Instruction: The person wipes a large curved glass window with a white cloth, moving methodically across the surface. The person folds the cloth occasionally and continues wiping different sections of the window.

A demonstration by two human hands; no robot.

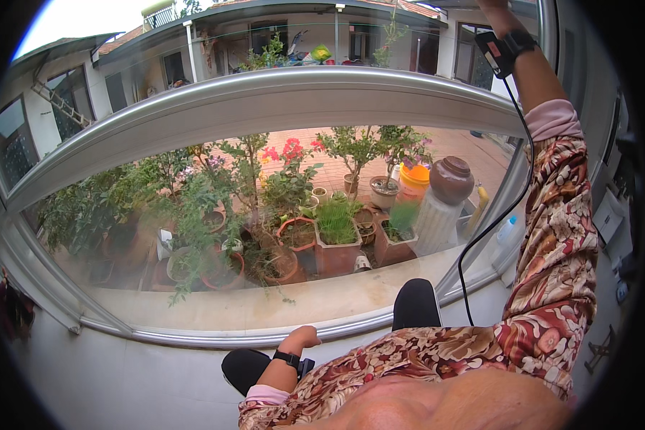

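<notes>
"Floral shirt [408,351] is nearest the cam. Where's the window [308,77]?"

"Dead ahead, spanning L to R. R hand [496,6] is up by its upper R side, mostly cut off at the pic's top edge, so can't tell if it's gripping or open."

"L hand [304,337]?"

"Down low, just beside the bottom rail [229,338], approx. centre. Fingers hidden, so can't tell there either."

"Risks?"

"Black cable [461,269] runs from the R wrist device [496,54] down to the shirt; poss. snag on the frame if that arm swings. Overreaching up high might cost balance too, esp. w/ the R knee [416,304] so near the rail."

"Beyond the glass?"

"Potted plants [337,222], orange bucket [413,179], brown jar [451,179] on a pale column [441,222], then brick paving & a bldg [446,46]."
</notes>
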